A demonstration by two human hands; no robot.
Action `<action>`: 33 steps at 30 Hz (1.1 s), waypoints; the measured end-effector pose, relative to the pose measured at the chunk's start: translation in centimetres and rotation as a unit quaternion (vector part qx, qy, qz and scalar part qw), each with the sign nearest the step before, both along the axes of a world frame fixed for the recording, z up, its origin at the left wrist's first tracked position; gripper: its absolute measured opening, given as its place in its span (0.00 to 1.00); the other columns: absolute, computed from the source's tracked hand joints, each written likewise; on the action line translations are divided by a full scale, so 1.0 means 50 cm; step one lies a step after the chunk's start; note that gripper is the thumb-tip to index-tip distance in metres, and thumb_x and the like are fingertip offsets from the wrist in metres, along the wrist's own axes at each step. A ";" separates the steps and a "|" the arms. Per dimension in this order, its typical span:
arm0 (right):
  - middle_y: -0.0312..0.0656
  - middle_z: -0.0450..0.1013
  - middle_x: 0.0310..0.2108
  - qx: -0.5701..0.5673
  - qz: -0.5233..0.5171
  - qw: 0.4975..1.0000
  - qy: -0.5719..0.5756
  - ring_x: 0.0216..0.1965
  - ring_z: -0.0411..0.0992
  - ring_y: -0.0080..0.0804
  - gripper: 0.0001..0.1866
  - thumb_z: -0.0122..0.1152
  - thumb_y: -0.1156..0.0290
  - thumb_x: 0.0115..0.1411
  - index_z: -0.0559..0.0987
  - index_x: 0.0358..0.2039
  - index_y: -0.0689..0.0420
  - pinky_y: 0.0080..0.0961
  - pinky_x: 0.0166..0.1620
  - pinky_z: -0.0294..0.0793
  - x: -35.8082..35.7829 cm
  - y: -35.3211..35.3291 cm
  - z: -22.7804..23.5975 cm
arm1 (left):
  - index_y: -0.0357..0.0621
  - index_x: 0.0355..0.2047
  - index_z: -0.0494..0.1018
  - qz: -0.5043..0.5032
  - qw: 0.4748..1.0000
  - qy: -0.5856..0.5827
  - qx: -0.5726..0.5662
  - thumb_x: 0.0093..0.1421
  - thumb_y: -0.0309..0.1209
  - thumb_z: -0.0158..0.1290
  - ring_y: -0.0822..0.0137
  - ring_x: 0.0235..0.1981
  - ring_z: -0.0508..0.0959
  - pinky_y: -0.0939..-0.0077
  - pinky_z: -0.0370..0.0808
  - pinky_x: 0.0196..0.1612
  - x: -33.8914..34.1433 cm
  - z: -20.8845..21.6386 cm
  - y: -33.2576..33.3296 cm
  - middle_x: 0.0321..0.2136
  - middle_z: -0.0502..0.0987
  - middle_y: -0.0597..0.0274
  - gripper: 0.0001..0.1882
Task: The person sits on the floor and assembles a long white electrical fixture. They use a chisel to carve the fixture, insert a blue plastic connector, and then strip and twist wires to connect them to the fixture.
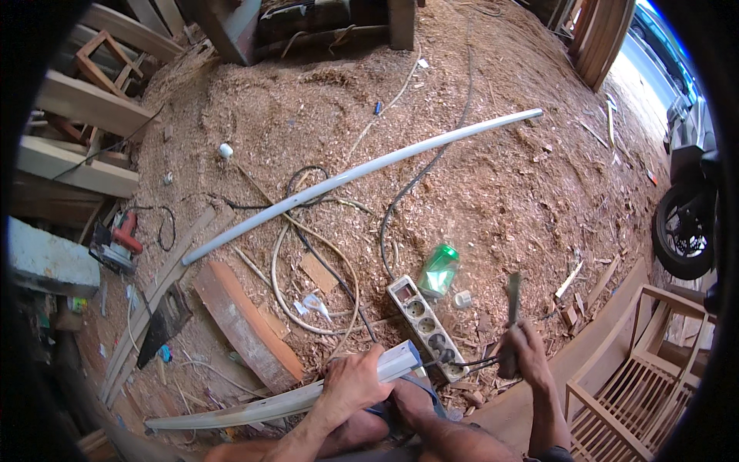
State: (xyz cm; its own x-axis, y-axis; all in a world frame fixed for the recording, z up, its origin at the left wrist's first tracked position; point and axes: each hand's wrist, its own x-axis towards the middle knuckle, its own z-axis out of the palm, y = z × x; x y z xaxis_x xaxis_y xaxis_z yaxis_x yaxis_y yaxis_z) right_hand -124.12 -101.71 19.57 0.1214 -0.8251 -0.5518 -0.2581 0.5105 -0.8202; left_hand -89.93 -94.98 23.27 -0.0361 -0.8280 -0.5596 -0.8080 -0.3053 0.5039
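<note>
1. White, channel-shaped batten lies right by my bent knees, its long axis running left to right, the right end slightly raised in view and farther from my body.
2. My left grip is the nearer one: it is on the batten itself, close to the right end, so most of the length stretches away to my left.
3. That grip is clasped around the batten, knuckles uppermost; the undersides of my fingers are hidden, so I cannot tell how far they wrap.
4. My right grip is apart from the batten, off to the right of its near end, with the lower part of a white power strip on the floor between them.
5. It is clenched on a narrow flat-bladed tool, blade rising away from me, across the line of the batten; whether knife or chisel, I cannot tell.
6. Beyond both, a long white tube lies slantwise on the shavings, touched by neither grip.
</note>
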 end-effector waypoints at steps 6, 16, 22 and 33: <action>0.62 0.77 0.40 -0.103 0.291 0.944 0.120 0.41 0.77 0.64 0.27 0.61 0.65 0.65 0.65 0.60 0.62 0.49 0.44 0.75 0.139 0.057 0.099 | 0.46 0.45 0.75 -0.016 0.998 0.029 0.050 0.50 0.43 0.60 0.36 0.40 0.81 0.44 0.77 0.47 0.021 -0.023 -0.031 0.33 0.82 0.38 0.24; 0.64 0.75 0.46 -0.091 0.277 0.954 0.071 0.45 0.75 0.62 0.34 0.56 0.67 0.65 0.59 0.70 0.58 0.48 0.50 0.75 0.200 0.085 0.082 | 0.43 0.44 0.76 0.003 0.999 0.003 0.044 0.50 0.46 0.62 0.39 0.39 0.82 0.49 0.78 0.47 0.006 -0.035 -0.032 0.34 0.82 0.41 0.25; 0.61 0.75 0.43 -0.133 0.332 0.932 0.058 0.44 0.75 0.58 0.35 0.56 0.72 0.63 0.58 0.70 0.59 0.44 0.49 0.75 0.192 0.074 0.080 | 0.41 0.44 0.75 -0.011 0.998 0.014 0.058 0.50 0.42 0.58 0.36 0.44 0.80 0.45 0.75 0.51 -0.004 -0.029 -0.044 0.38 0.81 0.35 0.24; 0.63 0.74 0.47 -0.149 0.344 0.925 0.064 0.46 0.75 0.62 0.35 0.55 0.70 0.64 0.57 0.71 0.58 0.45 0.49 0.76 0.203 0.091 0.082 | 0.40 0.46 0.75 -0.005 0.998 0.014 0.060 0.49 0.40 0.58 0.37 0.44 0.80 0.46 0.74 0.52 -0.013 -0.046 -0.044 0.37 0.81 0.38 0.24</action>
